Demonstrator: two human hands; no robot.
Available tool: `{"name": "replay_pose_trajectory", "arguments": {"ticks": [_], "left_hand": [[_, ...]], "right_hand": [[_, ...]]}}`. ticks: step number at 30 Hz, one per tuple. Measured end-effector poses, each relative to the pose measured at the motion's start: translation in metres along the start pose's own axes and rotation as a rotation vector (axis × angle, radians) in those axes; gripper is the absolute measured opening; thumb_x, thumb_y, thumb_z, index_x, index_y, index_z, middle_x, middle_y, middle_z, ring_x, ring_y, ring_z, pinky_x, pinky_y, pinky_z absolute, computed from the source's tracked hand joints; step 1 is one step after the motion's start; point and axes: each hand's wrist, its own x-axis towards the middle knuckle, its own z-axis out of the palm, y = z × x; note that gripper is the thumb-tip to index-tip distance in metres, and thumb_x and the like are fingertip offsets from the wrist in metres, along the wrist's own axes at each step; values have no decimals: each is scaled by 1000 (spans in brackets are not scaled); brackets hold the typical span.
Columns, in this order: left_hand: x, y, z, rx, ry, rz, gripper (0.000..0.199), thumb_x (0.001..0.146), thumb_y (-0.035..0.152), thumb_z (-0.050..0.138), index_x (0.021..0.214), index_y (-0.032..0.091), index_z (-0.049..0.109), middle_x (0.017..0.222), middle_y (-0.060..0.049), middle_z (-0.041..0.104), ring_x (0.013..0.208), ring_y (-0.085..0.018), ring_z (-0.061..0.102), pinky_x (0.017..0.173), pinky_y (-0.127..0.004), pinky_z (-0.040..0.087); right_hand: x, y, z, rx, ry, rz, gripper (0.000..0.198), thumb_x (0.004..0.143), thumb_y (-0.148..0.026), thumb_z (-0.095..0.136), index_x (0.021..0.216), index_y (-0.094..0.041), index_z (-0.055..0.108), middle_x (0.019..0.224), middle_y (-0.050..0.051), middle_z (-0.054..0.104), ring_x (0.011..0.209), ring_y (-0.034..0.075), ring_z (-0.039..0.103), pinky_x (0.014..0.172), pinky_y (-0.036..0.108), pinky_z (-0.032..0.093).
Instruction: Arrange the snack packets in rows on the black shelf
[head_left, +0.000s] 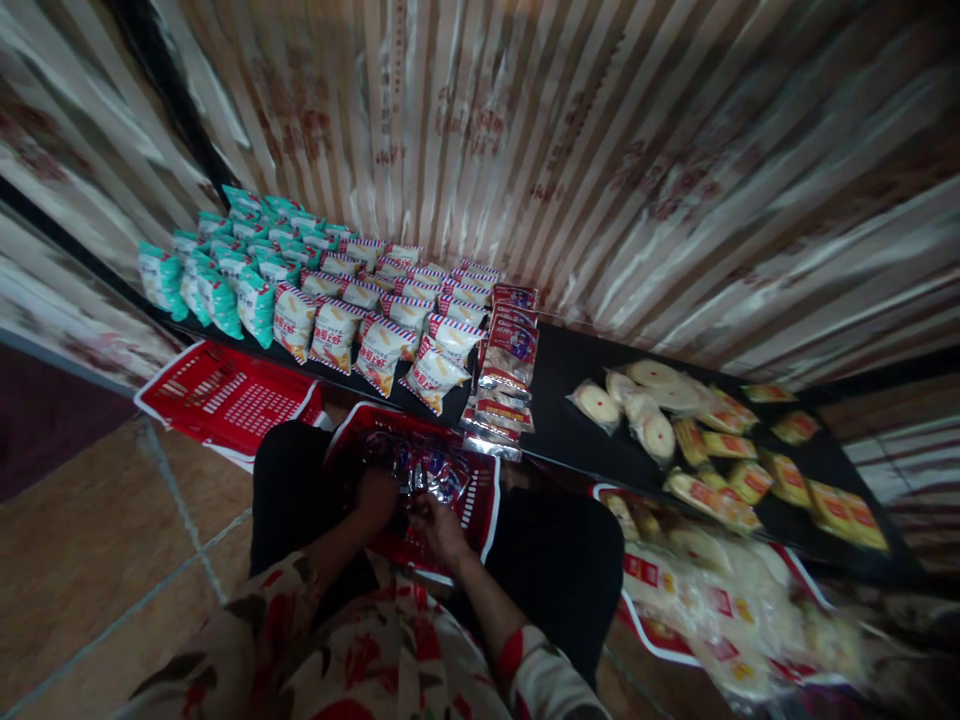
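A red basket (487,520) with a white rim stands between my knees, with several shiny dark purple and silver snack packets (446,475) inside. Both of my hands reach down into it. My left hand (377,497) is at the packets on the left side; its fingers are dark and blurred, so their grip is unclear. The fingers of my right hand (441,530) are curled closed on the near edge of a shiny packet. Just beyond the basket, a row of red and silver packets (511,350) lies overlapped on the black table (559,400).
White striped snack bags (386,350) and teal bags (255,305) stand in rows at the left. Round white packs (652,430) and yellow packs (750,480) lie at the right. A red basket (232,395) sits low left; another basket (637,630) with bagged food is right. A curtain (480,130) hangs behind.
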Motion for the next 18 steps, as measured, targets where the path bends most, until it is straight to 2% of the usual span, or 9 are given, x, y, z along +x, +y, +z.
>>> {"name": "replay_pose_trajectory", "arguments": {"ticks": [3, 7, 10, 14, 18], "left_hand": [[-1, 4, -7, -24, 3, 71, 29, 82, 9, 42, 100, 12, 65, 107, -16, 64, 103, -24, 56, 87, -34, 44], [-3, 7, -22, -76, -7, 180, 23, 81, 12, 46, 91, 15, 66, 101, -10, 65, 99, -20, 57, 85, -29, 43], [-6, 11, -38, -126, 0, 256, 20, 80, 15, 48, 89, 20, 65, 98, -4, 66, 95, -17, 59, 83, -26, 43], [-12, 20, -61, -187, 17, 345, 17, 79, 24, 53, 94, 23, 62, 97, 1, 67, 90, -15, 60, 78, -22, 42], [-23, 33, -89, -270, 51, 397, 17, 79, 30, 54, 93, 22, 61, 89, 1, 67, 83, -15, 60, 73, -22, 41]], "right_hand": [[-5, -1, -17, -98, 17, -24, 17, 74, -21, 55, 83, -22, 69, 82, 3, 69, 78, 18, 62, 73, 29, 46], [-16, -9, -47, -149, 95, -134, 21, 78, -29, 51, 69, -22, 70, 75, 3, 67, 78, 19, 61, 77, 31, 44], [-28, -20, -75, -60, 156, -231, 23, 78, -34, 51, 69, -21, 68, 79, 3, 66, 82, 18, 59, 79, 30, 43], [-47, -37, -113, 120, 91, -202, 30, 80, -43, 48, 72, -19, 63, 64, -2, 59, 62, 13, 54, 61, 24, 41], [-60, -53, -145, 204, 138, -237, 32, 79, -46, 51, 70, -17, 61, 63, -2, 56, 61, 11, 51, 58, 22, 39]]}}
